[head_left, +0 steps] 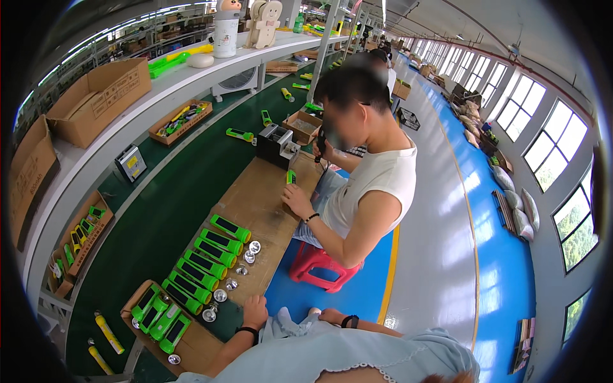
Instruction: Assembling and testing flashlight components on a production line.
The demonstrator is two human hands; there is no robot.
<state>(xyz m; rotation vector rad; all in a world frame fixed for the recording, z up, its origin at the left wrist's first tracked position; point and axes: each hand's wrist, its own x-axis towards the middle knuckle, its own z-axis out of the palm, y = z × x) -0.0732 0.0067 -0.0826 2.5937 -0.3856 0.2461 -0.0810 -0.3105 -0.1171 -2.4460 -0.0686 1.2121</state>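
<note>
My left hand point(255, 312), a dark band at its wrist, rests at the near edge of the bench, its fingers loosely bent with nothing visible in them. My right hand point(331, 316) lies by my lap, also banded at the wrist; its fingers are too small to read. Beside my left hand stretches a row of green flashlights with dark panels point(196, 276). Shiny round reflector heads point(220, 295) lie along their right-hand ends. Farther left sits a cluster of similar green lights point(159, 319) on cardboard.
A co-worker point(377, 185) sits on a red stool point(325, 271), one hand on a green light point(291, 177), the other gripping a dark tool point(320, 142). A grey metal device point(276, 145) stands ahead on the bench. Cardboard boxes point(102, 92) line the left shelf.
</note>
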